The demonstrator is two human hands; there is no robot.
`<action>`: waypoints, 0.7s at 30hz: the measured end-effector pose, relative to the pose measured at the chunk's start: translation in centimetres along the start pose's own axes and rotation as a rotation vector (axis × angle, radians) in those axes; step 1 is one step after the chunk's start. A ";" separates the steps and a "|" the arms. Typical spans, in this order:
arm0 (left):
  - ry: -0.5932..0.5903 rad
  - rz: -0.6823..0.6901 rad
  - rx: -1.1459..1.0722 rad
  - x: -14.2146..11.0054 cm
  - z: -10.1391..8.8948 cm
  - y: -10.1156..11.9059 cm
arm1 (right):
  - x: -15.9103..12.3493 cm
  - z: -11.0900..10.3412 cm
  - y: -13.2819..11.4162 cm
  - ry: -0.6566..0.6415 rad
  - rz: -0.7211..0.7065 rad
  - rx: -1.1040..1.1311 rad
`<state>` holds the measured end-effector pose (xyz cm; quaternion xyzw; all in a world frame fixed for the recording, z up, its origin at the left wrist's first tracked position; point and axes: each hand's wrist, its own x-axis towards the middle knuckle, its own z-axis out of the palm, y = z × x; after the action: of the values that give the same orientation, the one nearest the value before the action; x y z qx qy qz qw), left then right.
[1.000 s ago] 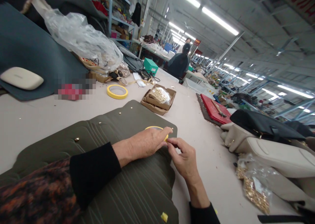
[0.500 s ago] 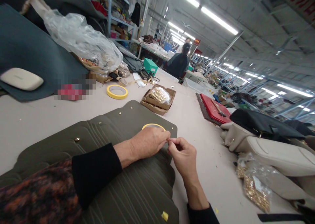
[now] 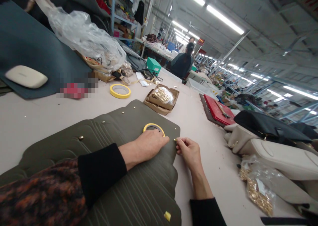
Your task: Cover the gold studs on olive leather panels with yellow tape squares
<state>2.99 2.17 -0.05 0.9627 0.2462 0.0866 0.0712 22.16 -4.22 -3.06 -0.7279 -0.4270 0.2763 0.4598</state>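
My left hand (image 3: 146, 146) is closed over the near side of a yellow tape roll (image 3: 144, 126), its thumb pointing right; the fingers under the roll are hidden. To the right, my right hand (image 3: 190, 151) pinches thumb and forefinger together at the right edge of a quilted olive-green panel (image 3: 109, 133). A tiny yellowish bit (image 3: 175, 139) shows at those fingertips, too small to name. Small gold studs (image 3: 80, 138) dot the panel. A scrap of yellow tape (image 3: 167, 216) lies near its lower right corner.
Beyond the panel stand a second yellow tape roll (image 3: 120, 91) and a cardboard box of gold studs (image 3: 162, 98). At right lie a red board with a hammer (image 3: 221, 108), beige and black bags (image 3: 278, 153) and a plastic bag of gold parts (image 3: 259, 194). A person (image 3: 182, 62) sits farther back.
My hands have come apart: the right has shifted slightly right to the panel's edge, and the left has drawn back left. More of the tape roll by my left hand now shows.
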 end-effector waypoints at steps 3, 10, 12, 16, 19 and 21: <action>0.017 0.026 0.008 0.0 0.2 0.0 | 0.1 0.3 -0.2 0.006 -0.071 -0.185; 0.029 0.059 0.017 0.1 0.7 -0.1 | 0.3 0.5 -0.7 0.037 -0.262 -0.492; 0.037 0.055 0.009 0.1 0.7 -0.2 | 0.4 0.5 -0.6 0.040 -0.244 -0.484; 0.046 0.047 -0.028 0.0 0.8 -0.4 | 0.2 -0.1 0.1 0.070 -0.117 -0.210; 0.043 0.049 -0.046 0.0 0.7 -0.5 | -0.2 -0.5 0.6 0.023 -0.197 -0.173; 0.052 0.042 -0.059 0.1 0.6 -0.6 | -0.4 -0.4 0.6 0.001 -0.306 -0.290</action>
<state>2.94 2.65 -0.70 0.9625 0.2251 0.1204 0.0914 22.46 -4.83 -3.40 -0.7133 -0.5678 0.1384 0.3869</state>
